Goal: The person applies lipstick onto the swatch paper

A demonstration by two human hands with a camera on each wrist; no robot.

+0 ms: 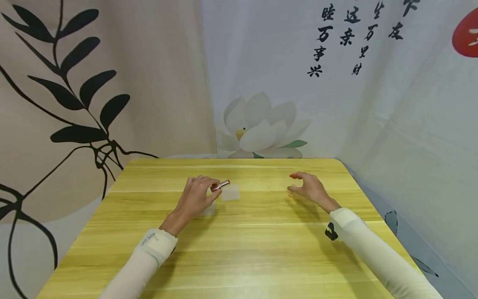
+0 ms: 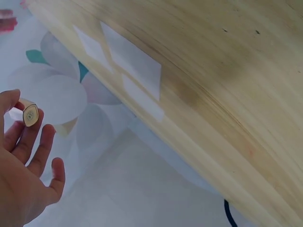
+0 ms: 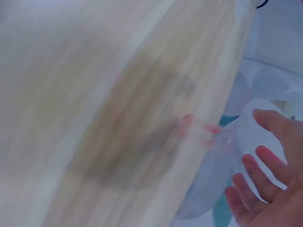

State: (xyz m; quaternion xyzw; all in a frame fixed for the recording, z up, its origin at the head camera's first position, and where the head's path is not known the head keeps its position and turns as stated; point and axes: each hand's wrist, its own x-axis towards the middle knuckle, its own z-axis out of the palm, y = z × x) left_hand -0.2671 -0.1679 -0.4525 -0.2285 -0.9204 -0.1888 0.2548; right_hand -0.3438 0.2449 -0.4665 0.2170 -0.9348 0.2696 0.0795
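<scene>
My left hand pinches a lipstick tube, dark red with a silvery band, between thumb and fingers over the far left-middle of the table. In the left wrist view the tube's round labelled end faces the camera, while the other fingers spread loosely. Two pale paper squares lie under and beside this hand, the farther square just past the tube. Across the table, my right hand has thumb and fingers apart. Just off its fingertips is a small see-through object with red edges, blurred, its kind unclear.
The wood-grain table ends at a far edge against a printed curtain with leaves, a lotus and writing. Several white paper pieces show in the left wrist view. A small black device sits at the right sleeve.
</scene>
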